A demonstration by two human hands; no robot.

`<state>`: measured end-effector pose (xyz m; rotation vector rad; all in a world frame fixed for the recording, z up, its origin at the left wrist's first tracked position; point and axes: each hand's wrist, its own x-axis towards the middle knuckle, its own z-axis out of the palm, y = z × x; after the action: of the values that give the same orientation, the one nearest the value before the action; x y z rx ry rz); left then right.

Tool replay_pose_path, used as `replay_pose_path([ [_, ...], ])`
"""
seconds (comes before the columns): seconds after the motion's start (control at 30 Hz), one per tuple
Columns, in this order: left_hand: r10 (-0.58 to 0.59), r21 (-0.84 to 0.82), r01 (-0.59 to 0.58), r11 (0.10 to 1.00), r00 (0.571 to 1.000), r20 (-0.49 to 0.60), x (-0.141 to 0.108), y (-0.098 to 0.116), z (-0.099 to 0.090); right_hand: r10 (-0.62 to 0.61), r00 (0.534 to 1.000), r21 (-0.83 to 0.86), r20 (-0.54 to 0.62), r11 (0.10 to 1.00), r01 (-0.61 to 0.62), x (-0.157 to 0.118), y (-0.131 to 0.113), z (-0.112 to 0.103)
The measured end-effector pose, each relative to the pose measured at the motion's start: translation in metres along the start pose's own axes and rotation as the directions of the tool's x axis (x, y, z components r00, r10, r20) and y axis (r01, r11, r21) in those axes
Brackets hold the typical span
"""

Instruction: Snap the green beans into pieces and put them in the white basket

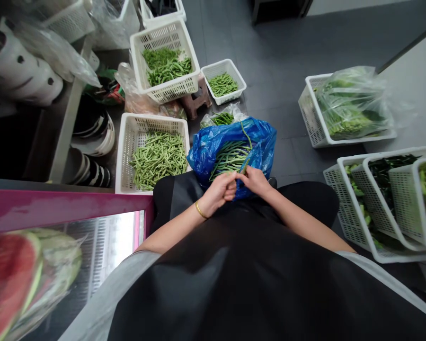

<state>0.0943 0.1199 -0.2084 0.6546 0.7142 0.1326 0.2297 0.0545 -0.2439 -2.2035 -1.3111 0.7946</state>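
Observation:
My left hand point(220, 192), with a gold bangle at the wrist, is closed, its fingertips pinched at the near edge of the blue bag. My right hand point(254, 180) meets it there, thumb and fingers closed on a long green bean point(247, 137) that rises over the bag. Inside the open blue plastic bag point(264, 137) lie more long beans point(230, 156). Left of the bag, a white basket point(123, 156) holds many short bean pieces point(159, 161). Whatever the left fingertips pinch is too small to make out.
Ahead stand a large basket of greens point(195, 80) on a stool and a small basket point(242, 85) of beans. Baskets with bagged vegetables point(314, 121) and leafy greens point(369, 222) are at the right. A glass case with cut watermelon point(10, 274) is at the near left.

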Motion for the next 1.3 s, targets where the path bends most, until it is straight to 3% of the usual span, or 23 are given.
replay_pose_path([
  [0.1,0.212,0.133,-0.196,0.972,0.970,-0.121,0.000,0.004,-0.004,0.018,0.966,0.283,0.259,0.955,-0.093,-0.012,-0.010,-0.002],
  [0.17,0.257,0.240,-0.220,0.945,0.957,-0.135,0.002,0.004,-0.006,-0.011,0.952,0.352,0.305,0.930,-0.102,-0.022,-0.019,-0.003],
  [0.27,0.217,0.263,-0.185,0.947,0.971,-0.101,0.004,0.005,-0.008,-0.081,0.951,0.334,0.298,0.942,-0.024,-0.031,-0.027,-0.009],
  [0.33,0.120,0.187,-0.111,0.976,0.992,-0.040,0.005,0.007,-0.012,-0.117,0.937,0.326,0.329,0.945,0.004,-0.032,-0.027,-0.021],
  [0.4,0.007,0.123,-0.014,0.992,0.998,0.059,0.005,0.011,-0.016,-0.129,0.964,0.288,0.234,0.956,0.058,-0.031,-0.025,-0.037],
  [0.47,-0.059,0.111,0.044,0.993,0.988,0.141,0.004,0.015,-0.020,-0.210,0.977,0.152,0.039,0.968,0.202,-0.028,-0.024,-0.053],
  [0.5,-0.072,0.119,0.053,0.992,0.984,0.163,0.004,0.017,-0.022,-0.282,0.959,0.052,-0.012,0.958,0.283,-0.026,-0.024,-0.060],
  [0.53,-0.079,0.129,0.056,0.990,0.982,0.174,0.004,0.018,-0.023,-0.358,0.934,-0.048,0.011,0.933,0.358,-0.024,-0.025,-0.066],
  [0.63,-0.101,0.160,0.075,0.984,0.981,0.163,0.003,0.018,-0.023,-0.447,0.842,-0.211,0.302,0.830,0.516,-0.017,-0.031,-0.073],
  [0.73,-0.173,0.161,0.144,0.976,0.968,0.183,0.004,0.015,-0.027,-0.446,0.743,-0.149,0.499,0.800,0.580,-0.012,-0.035,-0.072],
  [0.8,-0.256,0.148,0.224,0.963,0.932,0.256,0.006,0.011,-0.033,-0.469,0.684,-0.035,0.559,0.811,0.584,-0.010,-0.035,-0.070],
  [0.87,-0.319,0.119,0.296,0.948,0.887,0.332,0.010,0.008,-0.040,-0.491,0.656,0.052,0.573,0.821,0.569,-0.010,-0.034,-0.067],
  [0.93,-0.338,0.081,0.332,0.940,0.863,0.376,0.012,0.005,-0.044,-0.506,0.692,0.075,0.514,0.830,0.552,-0.011,-0.031,-0.061],
  [1.03,-0.278,0.046,0.281,0.959,0.888,0.367,0.013,0.004,-0.041,-0.476,0.829,0.026,0.293,0.871,0.490,-0.013,-0.029,-0.046],
  [1.1,-0.202,0.066,0.191,0.979,0.928,0.312,0.010,0.002,-0.033,-0.383,0.919,0.035,0.096,0.924,0.381,-0.013,-0.028,-0.033],
  [1.17,-0.140,0.094,0.119,0.988,0.954,0.264,0.008,0.000,-0.026,-0.217,0.975,0.192,-0.051,0.956,0.222,-0.011,-0.024,-0.021],
  [1.2,-0.119,0.091,0.098,0.991,0.960,0.253,0.007,-0.001,-0.025,-0.134,0.990,0.307,-0.050,0.941,0.144,-0.010,-0.021,-0.018],
  [1.23,-0.096,0.070,0.081,0.994,0.964,0.247,0.007,-0.002,-0.025,-0.090,0.996,0.405,0.024,0.911,0.073,-0.009,-0.017,-0.017],
  [1.27,-0.064,0.034,0.058,0.998,0.969,0.239,0.008,-0.002,-0.026,-0.096,0.982,0.455,0.163,0.890,0.012,-0.009,-0.013,-0.018],
  [1.3,-0.021,-0.007,0.024,1.000,0.974,0.224,0.009,-0.001,-0.028,-0.132,0.938,0.446,0.319,0.895,-0.025,-0.009,-0.010,-0.021],
])
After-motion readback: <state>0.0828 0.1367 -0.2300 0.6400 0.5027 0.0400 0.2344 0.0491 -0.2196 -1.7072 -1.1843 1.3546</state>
